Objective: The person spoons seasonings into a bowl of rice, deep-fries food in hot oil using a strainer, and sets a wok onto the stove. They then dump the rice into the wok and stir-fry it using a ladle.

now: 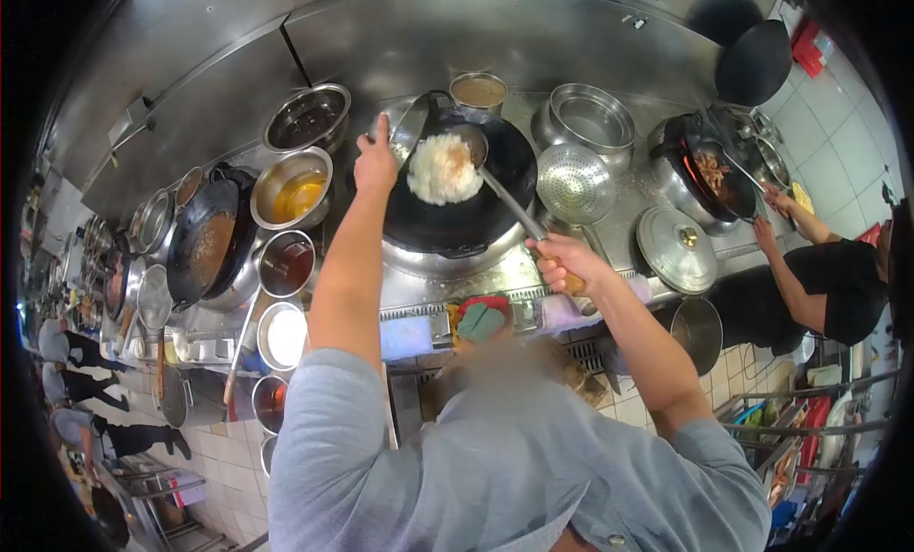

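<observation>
My left hand (377,164) is at the left rim of a black wok (438,228), closed on the edge of a tilted metal bowl (409,128); one finger points up along it. White rice (443,171) sits in a clump in the wok, with a brownish patch on its right side. My right hand (568,265) grips the wooden handle of a ladle (511,202). The ladle's head lies at the upper right of the rice, touching or very close to it.
Left stand a bowl of yellow liquid (297,200), a bowl of dark liquid (307,122) and a second wok (205,247). Right are a perforated strainer (575,183), a stacked pot (592,124) and a lid (676,249). A co-worker's hands (769,219) work at another wok (714,176).
</observation>
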Tool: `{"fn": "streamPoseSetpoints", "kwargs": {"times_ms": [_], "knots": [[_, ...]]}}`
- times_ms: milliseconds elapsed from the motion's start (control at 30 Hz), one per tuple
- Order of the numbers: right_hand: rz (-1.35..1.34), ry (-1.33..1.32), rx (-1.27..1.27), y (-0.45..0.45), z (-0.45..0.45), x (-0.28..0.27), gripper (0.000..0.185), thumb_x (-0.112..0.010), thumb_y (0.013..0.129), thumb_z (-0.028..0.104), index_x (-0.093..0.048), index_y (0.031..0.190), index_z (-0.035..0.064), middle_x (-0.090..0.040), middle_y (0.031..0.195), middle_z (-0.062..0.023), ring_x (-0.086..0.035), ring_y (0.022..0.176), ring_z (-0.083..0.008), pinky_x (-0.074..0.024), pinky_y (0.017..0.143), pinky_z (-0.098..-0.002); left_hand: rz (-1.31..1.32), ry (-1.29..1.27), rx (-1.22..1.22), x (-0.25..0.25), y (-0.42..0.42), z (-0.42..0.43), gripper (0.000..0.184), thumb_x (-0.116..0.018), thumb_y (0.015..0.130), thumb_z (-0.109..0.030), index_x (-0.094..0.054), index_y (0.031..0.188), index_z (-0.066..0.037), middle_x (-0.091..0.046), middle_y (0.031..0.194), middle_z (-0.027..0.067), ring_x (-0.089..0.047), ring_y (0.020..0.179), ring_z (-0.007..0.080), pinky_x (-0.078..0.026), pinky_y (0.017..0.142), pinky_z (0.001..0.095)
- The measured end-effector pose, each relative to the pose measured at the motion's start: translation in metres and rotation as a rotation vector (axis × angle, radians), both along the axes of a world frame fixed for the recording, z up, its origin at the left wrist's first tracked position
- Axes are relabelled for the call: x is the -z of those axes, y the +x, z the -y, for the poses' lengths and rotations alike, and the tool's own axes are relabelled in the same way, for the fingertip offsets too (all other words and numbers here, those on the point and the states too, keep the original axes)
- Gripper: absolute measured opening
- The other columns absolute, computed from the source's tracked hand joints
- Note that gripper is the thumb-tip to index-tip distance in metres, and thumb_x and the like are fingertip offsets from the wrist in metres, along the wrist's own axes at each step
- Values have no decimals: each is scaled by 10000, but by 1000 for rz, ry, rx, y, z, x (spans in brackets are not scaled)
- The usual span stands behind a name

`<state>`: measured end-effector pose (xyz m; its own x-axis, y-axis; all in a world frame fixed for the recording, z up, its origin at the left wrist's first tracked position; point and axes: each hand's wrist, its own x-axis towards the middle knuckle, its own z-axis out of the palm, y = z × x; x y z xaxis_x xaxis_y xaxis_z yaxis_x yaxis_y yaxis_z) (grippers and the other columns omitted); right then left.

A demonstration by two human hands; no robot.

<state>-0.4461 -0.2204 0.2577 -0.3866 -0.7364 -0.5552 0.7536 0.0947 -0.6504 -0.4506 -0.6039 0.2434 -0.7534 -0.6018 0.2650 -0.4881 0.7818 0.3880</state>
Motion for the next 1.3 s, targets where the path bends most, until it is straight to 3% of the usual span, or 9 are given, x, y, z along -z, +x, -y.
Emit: {"fn": "streamPoseSetpoints", "kwargs": {"times_ms": [167,233,367,567,833,900,1133,1267,1300], "knots": [[-586,380,-168,-6,19,34,241,-504,918,173,-488,1114,33,-549,679,-85,-543,507,-185,-441,434,-336,40,-129,32,-17,17,14,665,-406,894,-78,-215,1466,-359,-359,1389,245,-615,990,442,-505,860,482],[-1337,591,-145,-2,15,36,327,-498,881,140,-484,1166,-20,-636,804,-194,-637,703,-337,-509,629,-421,9,-208,94,-32,22,18,669,-404,892,-72,-223,1459,-378,-349,1399,233,-626,961,438,-515,839,485],[-1424,569,-106,-2,-11,1,485,-547,864,149,-448,1307,-21,-651,949,-233,-627,905,-395,-481,820,-430,-176,-254,44,-72,35,11,706,-465,863,-65,-221,1459,-354,-354,1380,236,-627,907,463,-536,759,500],[-1487,485,-123,-19,-54,-52,544,-591,857,149,-415,1361,45,-653,882,-223,-630,867,-404,-480,789,-435,-12,-303,54,-32,43,-45,735,-523,838,-98,-211,1464,-325,-353,1367,258,-625,869,468,-535,749,499],[-1452,439,-223,-34,-80,-29,530,-553,918,207,-383,1417,157,-657,925,-223,-618,870,-427,-469,796,-466,-515,-208,-478,-29,88,-60,747,-555,811,-73,-190,1459,-138,-365,1347,301,-589,985,448,-526,794,487],[-1517,618,-521,-58,-68,29,477,-518,934,223,-421,1395,149,-658,995,-208,-619,909,-417,-475,831,-463,-735,562,-490,-50,125,-107,753,-548,806,-46,-175,1456,-122,-376,1354,267,-602,1005,378,-594,673,422],[-1617,229,-457,-129,-51,2,402,-465,946,216,-505,1326,94,-605,1140,-244,-580,1068,-392,-452,903,-427,-1119,783,-890,18,371,-294,489,-509,851,-110,-409,1323,-30,-576,1148,113,-618,976,227,-520,813,345],[-1632,338,-589,-130,-98,-26,441,-438,966,132,-429,1405,166,-656,999,-190,-615,828,-233,-479,795,-350,-1217,800,-1456,83,543,-507,541,-435,767,-2,-447,1307,-22,-551,1181,103,-564,1031,234,-434,941,351],[-1482,283,-643,-162,-105,19,456,-411,984,152,-394,1438,182,-449,676,-23,-369,470,-104,-353,430,-273,-1313,680,-1608,85,552,-571,532,-440,756,6,-457,1287,-34,-548,1164,112,-567,1000,236,-452,907,369]]}}
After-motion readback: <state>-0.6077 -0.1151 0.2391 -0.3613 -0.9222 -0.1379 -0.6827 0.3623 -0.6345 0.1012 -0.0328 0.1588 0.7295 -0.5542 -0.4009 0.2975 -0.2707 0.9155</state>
